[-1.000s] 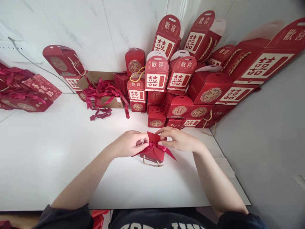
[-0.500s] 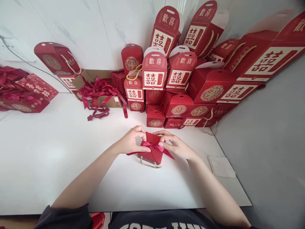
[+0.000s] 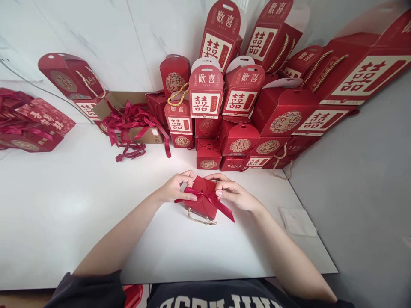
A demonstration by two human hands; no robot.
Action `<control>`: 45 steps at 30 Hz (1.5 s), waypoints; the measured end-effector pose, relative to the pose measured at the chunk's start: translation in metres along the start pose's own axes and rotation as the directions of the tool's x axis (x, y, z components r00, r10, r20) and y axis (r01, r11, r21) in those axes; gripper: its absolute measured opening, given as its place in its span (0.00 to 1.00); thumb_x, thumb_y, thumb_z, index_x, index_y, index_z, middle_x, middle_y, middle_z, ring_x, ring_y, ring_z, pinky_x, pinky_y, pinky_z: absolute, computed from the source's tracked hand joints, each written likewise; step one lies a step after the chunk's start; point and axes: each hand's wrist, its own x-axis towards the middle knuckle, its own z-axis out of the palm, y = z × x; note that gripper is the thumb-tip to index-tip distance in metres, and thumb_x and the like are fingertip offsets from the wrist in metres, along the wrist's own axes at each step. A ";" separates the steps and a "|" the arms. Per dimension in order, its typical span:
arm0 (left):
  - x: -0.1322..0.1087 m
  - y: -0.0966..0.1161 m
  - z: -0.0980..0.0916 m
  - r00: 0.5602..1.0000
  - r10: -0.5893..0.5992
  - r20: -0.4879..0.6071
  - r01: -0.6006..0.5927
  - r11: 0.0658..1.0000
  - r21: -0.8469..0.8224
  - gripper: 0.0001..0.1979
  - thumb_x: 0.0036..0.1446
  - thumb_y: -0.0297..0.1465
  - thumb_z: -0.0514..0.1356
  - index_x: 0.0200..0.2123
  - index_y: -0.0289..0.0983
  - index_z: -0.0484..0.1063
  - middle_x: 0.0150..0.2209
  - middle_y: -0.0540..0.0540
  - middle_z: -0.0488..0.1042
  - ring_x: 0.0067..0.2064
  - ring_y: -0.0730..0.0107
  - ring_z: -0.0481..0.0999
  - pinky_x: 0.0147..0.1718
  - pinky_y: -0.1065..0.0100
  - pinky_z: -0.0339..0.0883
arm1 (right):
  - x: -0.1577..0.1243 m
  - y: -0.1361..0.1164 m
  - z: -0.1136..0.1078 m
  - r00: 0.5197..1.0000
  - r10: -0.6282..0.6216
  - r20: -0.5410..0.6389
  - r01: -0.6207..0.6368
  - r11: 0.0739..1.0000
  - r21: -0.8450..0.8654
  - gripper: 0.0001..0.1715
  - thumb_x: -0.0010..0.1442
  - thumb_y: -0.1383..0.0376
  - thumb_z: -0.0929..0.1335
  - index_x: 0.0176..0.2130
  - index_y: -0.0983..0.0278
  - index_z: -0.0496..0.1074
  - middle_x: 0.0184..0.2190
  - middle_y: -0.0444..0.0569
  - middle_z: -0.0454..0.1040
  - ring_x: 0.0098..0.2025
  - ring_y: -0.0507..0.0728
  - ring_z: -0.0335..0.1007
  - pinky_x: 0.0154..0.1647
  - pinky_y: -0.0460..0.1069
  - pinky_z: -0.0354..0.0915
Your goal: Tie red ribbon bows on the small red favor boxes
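Note:
A small red gift box [image 3: 201, 209] with a folded petal top sits on the white table before me. Across its top runs a shiny red ribbon [image 3: 226, 210], knotted at the middle, with one tail hanging over the right side. My left hand [image 3: 178, 187] pinches the ribbon at the box's left edge between thumb and fingers. On the other side, my right hand [image 3: 233, 193] is closed on the ribbon near the knot, its fingers reaching over the box's far right edge. A twisted gold cord handle [image 3: 201, 219] lies at the near side of the box.
Stacked red gift boxes [image 3: 239, 141] stand along the back and right. A cardboard box [image 3: 128, 97] overflows with red ribbons, some loose on the table. More red boxes [image 3: 35, 141] sit far left. A white folded paper [image 3: 298, 221] lies near the right table edge.
My left hand has moved slightly left, drawing the ribbon out from the knot. The loops look flatter, and the right tail hangs lower.

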 end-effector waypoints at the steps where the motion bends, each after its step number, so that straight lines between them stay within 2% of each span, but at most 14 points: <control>1: 0.000 0.000 -0.002 1.000 -0.008 0.008 0.008 1.000 0.013 0.25 0.43 0.44 0.71 0.19 0.35 0.60 0.30 0.52 0.60 0.33 0.72 0.64 0.38 0.66 0.63 | 0.001 0.001 0.001 1.000 0.001 -0.004 -0.001 1.000 0.008 0.21 0.64 0.52 0.65 0.27 0.63 0.69 0.59 0.52 0.63 0.58 0.60 0.64 0.60 0.57 0.59; 4: -0.002 0.002 -0.008 0.998 -0.032 0.053 0.029 0.998 0.057 0.21 0.45 0.43 0.70 0.21 0.34 0.65 0.28 0.53 0.61 0.30 0.74 0.62 0.33 0.69 0.61 | 0.001 0.000 0.004 0.999 0.019 -0.047 -0.019 1.000 0.005 0.17 0.65 0.51 0.65 0.33 0.61 0.71 0.59 0.51 0.64 0.60 0.60 0.62 0.60 0.57 0.58; 7: -0.007 0.007 -0.014 0.991 -0.081 0.110 0.078 0.996 0.033 0.17 0.50 0.41 0.67 0.24 0.33 0.71 0.24 0.52 0.64 0.26 0.77 0.59 0.27 0.71 0.56 | -0.003 -0.006 0.002 0.974 0.052 -0.219 -0.077 0.991 -0.106 0.16 0.65 0.50 0.64 0.42 0.59 0.69 0.54 0.51 0.67 0.53 0.58 0.66 0.53 0.54 0.63; 9: -0.009 0.010 -0.016 0.979 -0.134 0.151 0.135 0.991 0.002 0.15 0.54 0.40 0.65 0.27 0.32 0.74 0.23 0.51 0.67 0.24 0.78 0.60 0.24 0.72 0.54 | -0.007 -0.012 -0.003 0.942 0.047 -0.331 -0.144 0.950 -0.276 0.18 0.65 0.49 0.63 0.38 0.60 0.69 0.43 0.50 0.71 0.43 0.57 0.68 0.47 0.52 0.64; 11: -0.011 0.013 -0.017 0.970 -0.167 0.176 0.170 0.985 -0.002 0.16 0.56 0.40 0.63 0.28 0.31 0.75 0.22 0.50 0.68 0.23 0.78 0.60 0.22 0.72 0.54 | -0.011 -0.018 -0.009 0.937 0.094 -0.336 -0.226 0.897 -0.379 0.23 0.65 0.47 0.62 0.30 0.62 0.69 0.31 0.47 0.71 0.35 0.56 0.67 0.40 0.51 0.64; 15: -0.010 0.017 -0.013 0.972 -0.175 0.158 0.173 0.985 0.026 0.18 0.56 0.42 0.62 0.26 0.31 0.74 0.21 0.50 0.68 0.24 0.78 0.61 0.23 0.73 0.55 | -0.021 -0.023 -0.017 0.936 0.347 -0.062 -0.352 0.905 -0.240 0.33 0.65 0.44 0.59 0.25 0.64 0.73 0.22 0.47 0.73 0.27 0.55 0.70 0.33 0.50 0.66; 18: -0.008 0.021 -0.009 0.981 -0.158 0.113 0.153 0.987 0.053 0.17 0.58 0.40 0.61 0.27 0.32 0.75 0.23 0.49 0.69 0.25 0.76 0.64 0.25 0.72 0.58 | -0.028 -0.025 -0.016 0.857 0.491 0.157 -0.471 0.870 -0.148 0.37 0.64 0.42 0.59 0.23 0.65 0.76 0.21 0.50 0.75 0.23 0.54 0.72 0.31 0.49 0.68; 21: -0.005 0.029 -0.007 0.995 -0.089 0.042 0.082 0.987 0.142 0.15 0.58 0.38 0.61 0.26 0.33 0.74 0.29 0.48 0.69 0.29 0.75 0.65 0.29 0.72 0.60 | -0.030 -0.030 -0.011 0.797 0.497 0.344 -0.464 0.868 -0.180 0.31 0.61 0.43 0.64 0.26 0.64 0.78 0.22 0.47 0.76 0.22 0.52 0.70 0.28 0.47 0.66; 23: -0.005 0.034 -0.008 0.996 -0.072 0.056 0.061 0.981 0.183 0.14 0.58 0.37 0.61 0.26 0.34 0.73 0.30 0.48 0.69 0.31 0.75 0.66 0.31 0.71 0.62 | -0.028 -0.032 -0.007 0.836 0.419 0.354 -0.365 0.907 -0.210 0.26 0.59 0.46 0.67 0.28 0.64 0.77 0.23 0.44 0.74 0.23 0.51 0.66 0.28 0.46 0.62; 27: -0.007 0.035 -0.014 0.961 -0.225 0.157 0.216 0.974 0.072 0.16 0.59 0.39 0.60 0.25 0.33 0.70 0.23 0.51 0.68 0.25 0.77 0.66 0.26 0.73 0.62 | -0.019 -0.027 -0.002 0.946 0.290 0.144 -0.265 0.949 -0.169 0.22 0.61 0.48 0.67 0.31 0.64 0.75 0.24 0.41 0.68 0.28 0.50 0.60 0.30 0.46 0.57; 32: -0.013 0.025 -0.023 0.861 -0.373 0.345 0.400 0.916 -0.007 0.13 0.53 0.39 0.65 0.29 0.33 0.75 0.17 0.51 0.69 0.16 0.77 0.65 0.15 0.75 0.57 | -0.015 -0.016 0.000 0.950 0.275 0.150 -0.274 0.961 -0.031 0.21 0.61 0.50 0.67 0.31 0.65 0.72 0.26 0.41 0.66 0.30 0.51 0.59 0.33 0.46 0.57; 37: -0.015 0.026 -0.027 0.792 -0.300 0.531 0.350 0.937 0.007 0.12 0.47 0.37 0.69 0.29 0.35 0.76 0.14 0.53 0.66 0.13 0.79 0.61 0.13 0.74 0.51 | -0.015 -0.016 0.000 0.946 0.273 0.172 -0.276 0.961 -0.008 0.18 0.61 0.53 0.68 0.30 0.65 0.70 0.27 0.42 0.67 0.31 0.51 0.59 0.34 0.45 0.58; 42: -0.015 0.044 -0.024 0.871 -0.264 0.414 0.285 0.959 0.013 0.22 0.46 0.39 0.69 0.20 0.36 0.58 0.17 0.56 0.58 0.19 0.81 0.54 0.18 0.74 0.47 | -0.015 -0.016 -0.003 0.943 0.283 0.176 -0.279 0.959 -0.045 0.19 0.62 0.52 0.68 0.32 0.66 0.71 0.28 0.42 0.67 0.32 0.51 0.60 0.36 0.46 0.58; 45: -0.016 0.058 -0.022 0.867 -0.324 0.379 0.291 0.946 0.142 0.19 0.46 0.41 0.69 0.26 0.35 0.64 0.18 0.58 0.53 0.20 0.80 0.50 0.20 0.73 0.43 | -0.016 -0.016 -0.004 0.940 0.290 0.179 -0.285 0.957 -0.056 0.20 0.62 0.51 0.67 0.33 0.66 0.72 0.28 0.43 0.68 0.32 0.51 0.60 0.37 0.46 0.58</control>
